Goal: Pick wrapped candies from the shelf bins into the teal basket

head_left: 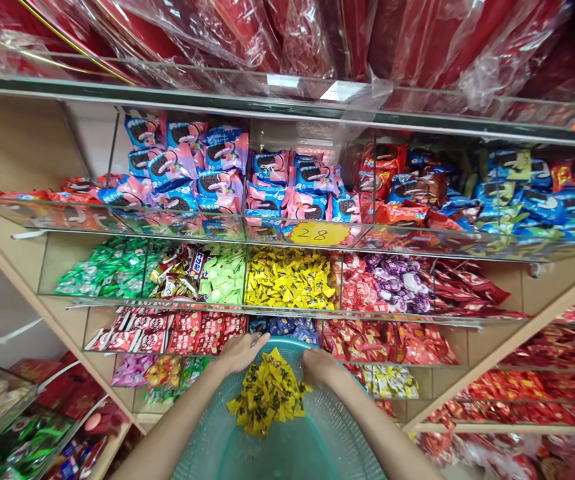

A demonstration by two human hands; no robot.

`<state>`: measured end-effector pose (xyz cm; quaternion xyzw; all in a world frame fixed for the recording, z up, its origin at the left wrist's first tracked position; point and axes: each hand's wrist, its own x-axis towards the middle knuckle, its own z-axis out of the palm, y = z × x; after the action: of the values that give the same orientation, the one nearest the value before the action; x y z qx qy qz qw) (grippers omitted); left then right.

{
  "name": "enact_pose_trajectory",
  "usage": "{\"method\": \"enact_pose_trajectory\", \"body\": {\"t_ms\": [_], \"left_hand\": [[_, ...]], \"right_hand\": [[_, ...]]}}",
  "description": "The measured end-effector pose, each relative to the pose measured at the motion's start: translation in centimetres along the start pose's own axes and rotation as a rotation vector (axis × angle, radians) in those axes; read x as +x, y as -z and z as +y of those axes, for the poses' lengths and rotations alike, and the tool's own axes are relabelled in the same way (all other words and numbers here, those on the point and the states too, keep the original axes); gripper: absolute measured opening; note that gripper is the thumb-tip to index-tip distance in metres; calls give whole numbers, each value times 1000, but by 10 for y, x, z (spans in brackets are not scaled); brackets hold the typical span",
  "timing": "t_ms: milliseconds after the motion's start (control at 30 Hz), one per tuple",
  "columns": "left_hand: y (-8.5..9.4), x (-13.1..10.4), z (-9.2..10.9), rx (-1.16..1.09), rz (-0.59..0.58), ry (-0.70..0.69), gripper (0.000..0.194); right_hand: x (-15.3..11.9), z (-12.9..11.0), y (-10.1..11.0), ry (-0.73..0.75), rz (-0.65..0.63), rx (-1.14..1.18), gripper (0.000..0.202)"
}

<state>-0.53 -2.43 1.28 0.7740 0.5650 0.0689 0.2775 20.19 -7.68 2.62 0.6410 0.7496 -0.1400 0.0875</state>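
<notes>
A teal plastic basket is at the bottom centre, with a pile of yellow-wrapped candies inside it. My left hand lies on the basket's far left rim, fingers stretched along it. On the far right rim, my right hand is curled closed over the edge, gripping the basket. Beyond the basket, a shelf compartment holds more yellow candies of the same look.
Blue and pink cookie packets fill the upper shelf, whose glass front bears a yellow "28" tag. Green candies lie left and purple ones right. Glass dividers and shelf edges stand close beyond my hands.
</notes>
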Motion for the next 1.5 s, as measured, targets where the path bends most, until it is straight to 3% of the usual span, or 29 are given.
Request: {"method": "enact_pose_trajectory", "body": {"t_ms": [267, 533, 667, 767, 833, 933, 1000, 1100, 1233, 1500], "left_hand": [[0, 0, 0, 0, -3, -2, 78], [-2, 2, -4, -5, 1, -14, 79], [-3, 3, -5, 10, 6, -17, 79], [-4, 4, -6, 5, 10, -28, 78], [-4, 5, -7, 6, 7, -31, 79], [-5, 6, -7, 22, 5, -36, 79], [-6, 6, -7, 28, 8, -44, 79], [-7, 6, -9, 23, 7, -45, 81], [-8, 7, -11, 22, 10, -57, 82], [-8, 6, -12, 2, -2, -50, 83]], "right_hand": [[8, -6, -13, -64, 30, -24, 27], [9, -18, -21, -23, 12, 5, 29], [0, -17, -5, -30, 19, 35, 28], [-11, -14, 15, 10, 85, 104, 14], [-19, -12, 32, 117, 150, 213, 3], [-30, -10, 64, 340, 238, 391, 18], [-32, -9, 84, 436, 359, 463, 20], [-25, -7, 106, 453, 615, 411, 17], [-4, -3, 114, 436, 769, 231, 26], [8, 3, 116, 468, 753, 72, 19]]}}
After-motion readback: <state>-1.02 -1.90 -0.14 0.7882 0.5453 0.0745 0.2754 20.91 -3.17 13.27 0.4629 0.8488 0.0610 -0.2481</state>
